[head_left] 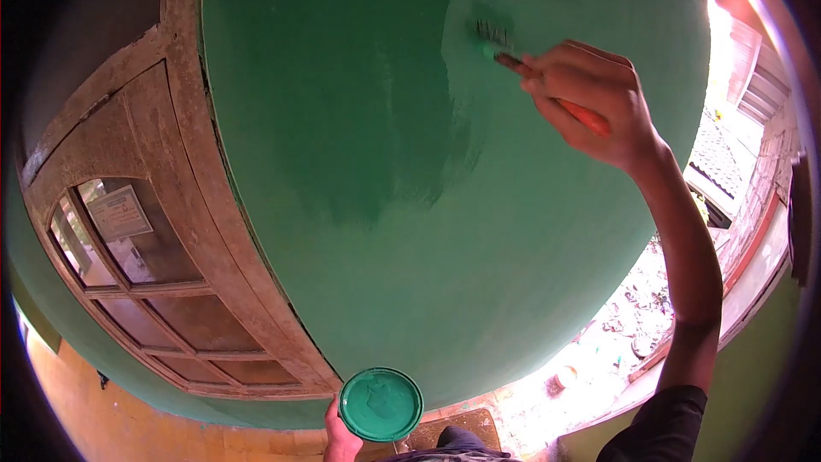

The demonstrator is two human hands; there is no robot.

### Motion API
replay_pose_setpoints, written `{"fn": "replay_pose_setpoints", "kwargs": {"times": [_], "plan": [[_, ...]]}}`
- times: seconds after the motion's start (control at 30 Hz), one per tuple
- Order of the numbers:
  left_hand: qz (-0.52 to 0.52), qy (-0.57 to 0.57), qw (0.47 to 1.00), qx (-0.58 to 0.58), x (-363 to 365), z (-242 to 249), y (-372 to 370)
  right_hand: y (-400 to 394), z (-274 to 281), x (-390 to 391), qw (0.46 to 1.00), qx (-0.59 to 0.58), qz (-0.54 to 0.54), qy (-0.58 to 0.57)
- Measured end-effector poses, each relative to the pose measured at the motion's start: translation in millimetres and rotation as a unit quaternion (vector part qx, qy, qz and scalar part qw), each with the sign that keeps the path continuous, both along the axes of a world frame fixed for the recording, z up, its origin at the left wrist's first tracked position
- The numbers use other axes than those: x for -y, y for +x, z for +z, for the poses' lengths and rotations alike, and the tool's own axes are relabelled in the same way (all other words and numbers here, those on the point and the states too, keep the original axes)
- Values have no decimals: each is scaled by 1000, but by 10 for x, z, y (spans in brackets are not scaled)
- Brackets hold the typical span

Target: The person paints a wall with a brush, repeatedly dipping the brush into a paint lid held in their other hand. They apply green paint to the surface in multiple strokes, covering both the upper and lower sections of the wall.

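Observation:
My right hand (590,103) is closed around the orange handle of a paintbrush (505,53), raised at the upper right. The brush's bristles are at the green wall (479,239), beside a small dark smear of paint. To the left of the brush, a large darker green patch covers the upper part of the wall, with streaky lower edges. Low in the view, my left hand (339,435) holds a round can of green paint (381,405) by its left side. Most of my left hand's fingers are hidden by the can.
On the left, a worn wooden frame (184,120) with glass panes (137,239) borders the wall, and a paper notice (119,212) shows on one pane. Bright rubble-strewn ground (637,316) lies beyond the wall's right edge. Orange-toned flooring (162,428) shows at the bottom left.

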State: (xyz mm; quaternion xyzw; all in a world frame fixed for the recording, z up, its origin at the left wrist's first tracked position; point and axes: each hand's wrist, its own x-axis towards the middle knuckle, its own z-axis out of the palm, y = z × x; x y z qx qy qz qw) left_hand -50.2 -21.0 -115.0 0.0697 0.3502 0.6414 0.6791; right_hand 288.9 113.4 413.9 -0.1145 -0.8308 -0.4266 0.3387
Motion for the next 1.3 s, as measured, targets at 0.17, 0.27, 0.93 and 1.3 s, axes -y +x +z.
{"fn": "replay_pose_setpoints", "kwargs": {"times": [0.17, 0.27, 0.93, 1.3], "plan": [[-5, 4, 1000, 4, -27, -4, 37, 70, 397, 139, 989, -104, 88, -51], [-7, -15, 1000, 0, -66, -61, 24, -22, 802, 105, 994, -87, 64, 2], [1, -11, 1000, -17, -38, -31, 16, 33, 122, -198, 998, -45, 53, 4], [-37, -8, 999, -26, -94, -127, -11, 103, 76, -41, 977, -62, 78, -190]]}}
